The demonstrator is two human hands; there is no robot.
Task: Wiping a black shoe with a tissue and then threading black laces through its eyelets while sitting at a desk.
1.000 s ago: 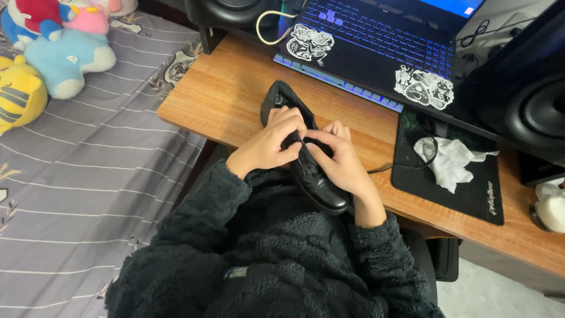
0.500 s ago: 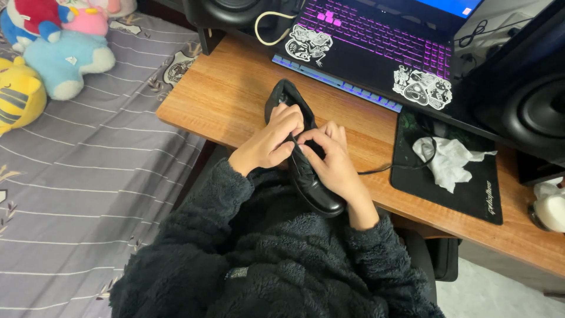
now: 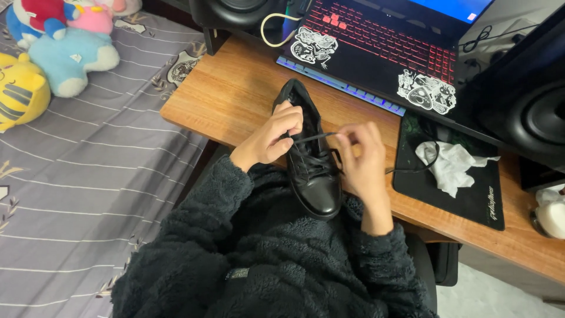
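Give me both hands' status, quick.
Left hand: closed, pinching the lace at the shoe.
Right hand: closed, pinching the lace's other end.

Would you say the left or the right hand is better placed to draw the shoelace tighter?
Probably the right hand: it pinches the free end of the lace, while the left hand steadies the black shoe.

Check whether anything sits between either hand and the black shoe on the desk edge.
Nothing visible does. The left hand grips the black shoe at its opening, and the right hand pinches the lace drawn taut across it. The crumpled tissue on the mouse pad and the laptop lie off to the side and behind.
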